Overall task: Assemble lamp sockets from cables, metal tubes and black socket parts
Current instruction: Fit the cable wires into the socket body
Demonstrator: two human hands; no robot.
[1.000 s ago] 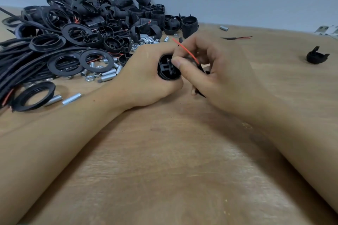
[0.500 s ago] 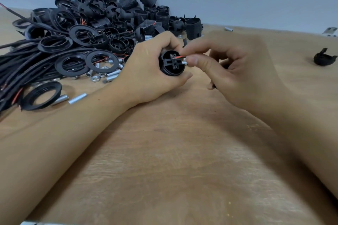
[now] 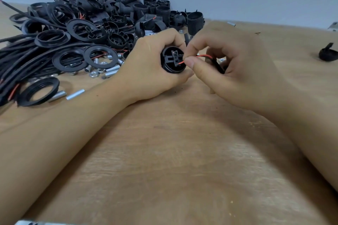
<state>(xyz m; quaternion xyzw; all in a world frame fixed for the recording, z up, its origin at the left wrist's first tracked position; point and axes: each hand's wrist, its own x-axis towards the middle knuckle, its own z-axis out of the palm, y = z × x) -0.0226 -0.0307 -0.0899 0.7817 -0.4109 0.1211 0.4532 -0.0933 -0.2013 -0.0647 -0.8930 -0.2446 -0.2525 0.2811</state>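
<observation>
My left hand [image 3: 146,67] grips a round black socket part [image 3: 172,60], its open face with terminal slots turned toward me. My right hand [image 3: 234,67] pinches a thin red wire [image 3: 201,57] between thumb and forefinger. The wire's bare tip sits at a terminal hole on the socket's right side. The black cable [image 3: 218,65] that carries the wire runs back under my right fingers and is mostly hidden. Both hands hover just above the wooden table [image 3: 173,151].
A large heap of black socket parts [image 3: 113,12] and rings fills the back left. Black cables [image 3: 22,64] lie at the far left. Short metal tubes [image 3: 109,73] and nuts lie scattered beside them. One lone black socket piece [image 3: 327,54] sits far right.
My right hand has brought the red wire down from above the socket to its face, and the tip now meets a terminal hole. My left hand kept its hold on the socket.
</observation>
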